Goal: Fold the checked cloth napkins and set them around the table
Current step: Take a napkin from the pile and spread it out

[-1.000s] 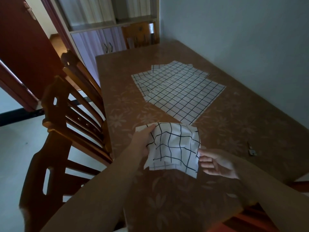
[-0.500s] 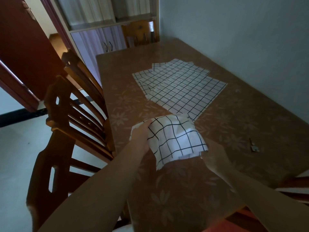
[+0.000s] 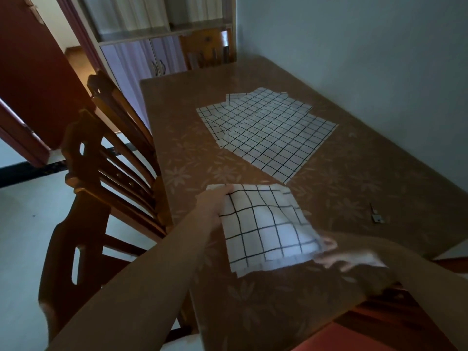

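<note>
Since a second ago I've lowered the folded napkin (image 3: 266,224) onto the table (image 3: 354,188) at 6 o'clock of the flat pile (image 3: 268,127), left hand (image 3: 215,201) pinching its corner, right hand (image 3: 339,257) too blurred to judge, so placing comes next.

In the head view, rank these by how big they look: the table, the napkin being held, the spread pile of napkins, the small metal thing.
1. Table
2. Pile of napkins
3. Held napkin, though it is nearer the camera
4. Small metal thing
</note>
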Demonstrator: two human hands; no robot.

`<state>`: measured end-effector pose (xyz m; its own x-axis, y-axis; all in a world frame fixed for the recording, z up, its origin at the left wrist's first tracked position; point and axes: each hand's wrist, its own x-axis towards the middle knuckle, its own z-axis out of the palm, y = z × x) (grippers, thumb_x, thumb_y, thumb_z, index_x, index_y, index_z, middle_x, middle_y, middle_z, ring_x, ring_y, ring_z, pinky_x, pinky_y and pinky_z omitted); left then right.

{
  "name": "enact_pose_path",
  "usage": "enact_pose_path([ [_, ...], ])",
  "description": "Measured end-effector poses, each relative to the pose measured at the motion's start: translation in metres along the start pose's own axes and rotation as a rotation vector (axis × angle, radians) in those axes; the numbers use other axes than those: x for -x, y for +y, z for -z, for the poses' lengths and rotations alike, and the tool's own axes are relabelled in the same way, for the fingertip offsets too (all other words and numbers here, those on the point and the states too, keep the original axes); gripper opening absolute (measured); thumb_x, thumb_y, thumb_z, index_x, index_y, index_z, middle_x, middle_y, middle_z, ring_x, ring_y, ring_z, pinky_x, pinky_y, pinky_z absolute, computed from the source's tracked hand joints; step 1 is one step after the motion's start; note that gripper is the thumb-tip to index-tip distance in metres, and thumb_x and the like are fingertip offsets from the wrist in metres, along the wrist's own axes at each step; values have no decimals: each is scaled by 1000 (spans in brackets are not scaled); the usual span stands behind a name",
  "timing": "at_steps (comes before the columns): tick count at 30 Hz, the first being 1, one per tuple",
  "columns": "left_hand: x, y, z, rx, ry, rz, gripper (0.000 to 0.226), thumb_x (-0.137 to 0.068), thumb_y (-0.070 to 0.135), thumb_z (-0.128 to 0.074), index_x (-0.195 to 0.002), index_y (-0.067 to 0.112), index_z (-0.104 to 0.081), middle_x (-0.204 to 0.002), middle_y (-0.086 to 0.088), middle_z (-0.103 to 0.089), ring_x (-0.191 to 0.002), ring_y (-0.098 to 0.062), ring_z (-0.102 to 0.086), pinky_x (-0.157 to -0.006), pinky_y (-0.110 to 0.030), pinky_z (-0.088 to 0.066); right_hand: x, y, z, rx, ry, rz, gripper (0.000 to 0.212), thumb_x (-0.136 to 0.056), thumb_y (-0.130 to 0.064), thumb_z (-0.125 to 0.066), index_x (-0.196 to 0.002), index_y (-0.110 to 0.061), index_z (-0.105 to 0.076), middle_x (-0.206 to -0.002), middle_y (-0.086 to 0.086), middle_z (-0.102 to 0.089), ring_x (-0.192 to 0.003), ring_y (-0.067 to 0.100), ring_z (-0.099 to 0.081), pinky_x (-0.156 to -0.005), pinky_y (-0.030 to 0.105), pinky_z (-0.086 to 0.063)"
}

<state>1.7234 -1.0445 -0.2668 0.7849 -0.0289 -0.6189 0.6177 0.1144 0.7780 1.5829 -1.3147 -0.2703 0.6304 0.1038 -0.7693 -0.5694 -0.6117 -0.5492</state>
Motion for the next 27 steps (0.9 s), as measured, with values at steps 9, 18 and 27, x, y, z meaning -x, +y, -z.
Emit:
enact_pose_path([
  [9,53,31,3,-262,-332,-182,19,-82,23,-76,-94,10,-73,-82,-13,-75,-69,-26,-72,-63,-37,-59,-10,-40,0,-784,181,131,105,-68,-78,-49,-142,-3,-38,-152,16,-37,-141,28,-34,-116,51,-26],
  [18,54,51,26,-299,-322,-252,22,-79,9,-78,-99,3,-71,-94,-16,-74,-79,-25,-73,-67,-35,-60,-5,-70,-3,-938,263,307,64,-75,-29,-66,-133,-6,-50,-119,19,-66,-113,36,-60,-103,51,-41],
  [27,46,28,28,-285,-261,-229,6,-89,18,-69,-89,13,-71,-88,-5,-72,-77,-18,-68,-67,-27,-58,7,-67,2,-877,459,270,26,-95,-25,-59,-108,-4,-65,-99,18,-73,-92,35,-67,-82,45,-53],
])
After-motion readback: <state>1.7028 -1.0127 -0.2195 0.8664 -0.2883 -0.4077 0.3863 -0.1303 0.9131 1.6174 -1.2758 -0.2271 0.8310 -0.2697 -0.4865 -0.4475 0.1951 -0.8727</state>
